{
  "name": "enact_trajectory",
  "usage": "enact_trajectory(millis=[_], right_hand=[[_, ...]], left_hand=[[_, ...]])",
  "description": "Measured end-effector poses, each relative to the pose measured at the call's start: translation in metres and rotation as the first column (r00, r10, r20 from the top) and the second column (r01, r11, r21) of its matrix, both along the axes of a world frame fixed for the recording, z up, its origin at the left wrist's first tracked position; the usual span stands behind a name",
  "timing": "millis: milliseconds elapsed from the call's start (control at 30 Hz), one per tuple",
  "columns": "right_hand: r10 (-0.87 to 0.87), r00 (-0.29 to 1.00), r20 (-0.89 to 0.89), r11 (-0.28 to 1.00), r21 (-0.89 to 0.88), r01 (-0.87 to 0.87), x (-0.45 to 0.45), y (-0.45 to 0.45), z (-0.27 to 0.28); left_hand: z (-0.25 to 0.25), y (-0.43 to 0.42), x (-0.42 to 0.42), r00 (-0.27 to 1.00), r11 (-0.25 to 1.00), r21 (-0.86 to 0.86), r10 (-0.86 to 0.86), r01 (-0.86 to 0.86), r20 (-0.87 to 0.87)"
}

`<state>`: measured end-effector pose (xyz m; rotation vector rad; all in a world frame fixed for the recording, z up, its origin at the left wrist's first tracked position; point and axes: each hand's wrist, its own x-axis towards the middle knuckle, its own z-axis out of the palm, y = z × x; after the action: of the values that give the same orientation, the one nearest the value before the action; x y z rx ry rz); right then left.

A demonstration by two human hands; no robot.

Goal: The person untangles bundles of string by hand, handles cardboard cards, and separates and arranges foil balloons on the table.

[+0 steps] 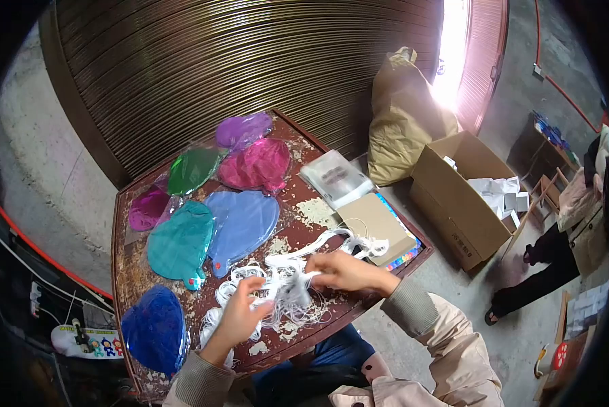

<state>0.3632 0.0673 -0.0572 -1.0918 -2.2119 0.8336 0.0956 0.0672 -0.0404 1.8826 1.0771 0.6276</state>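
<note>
Tangled bundles of white cord [242, 273] lie along the near edge of a worn red-brown table [358, 308]. My left hand [240, 313] is over the left part of the pile, thumb and fingers apart. Opposite it, my right hand [345, 271] closes its fingers on a strand of the white cord. Between the hands is a blurred, greyish-clear patch whose kind I cannot make out. More cord runs behind my right hand onto a flat cardboard piece [379, 227].
Flat rounded packets, teal [179, 237], light blue [246, 224], pink [255, 165] and dark blue [154, 329], lie on the table. Clear plastic bags [338, 178] are stacked at its right corner. Beyond are a cardboard box [453, 210], a big sack [406, 115] and another person [582, 230].
</note>
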Motion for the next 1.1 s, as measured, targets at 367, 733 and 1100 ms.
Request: enact_trajectory(millis=[367, 733, 1100], right_hand=[[-0.293, 0.930, -0.224, 0.939, 0.116, 0.324, 0.051, 0.012, 0.094], [-0.328, 0.777, -0.537, 0.945, -0.182, 0.272, 0.071, 0.001, 0.072], [-0.069, 0.871, -0.487, 0.979, -0.199, -0.033, -0.008, -0.004, 0.105]], left_hand=[[-0.010, 0.001, 0.012, 0.999, 1.000, 0.000, -0.011, 0.011, -0.040], [0.023, -0.025, -0.041, 0.764, 0.950, 0.134, -0.138, 0.282, -0.630], [0.066, 0.000, 0.062, 0.935, 0.943, -0.265, -0.104, 0.201, 0.340]])
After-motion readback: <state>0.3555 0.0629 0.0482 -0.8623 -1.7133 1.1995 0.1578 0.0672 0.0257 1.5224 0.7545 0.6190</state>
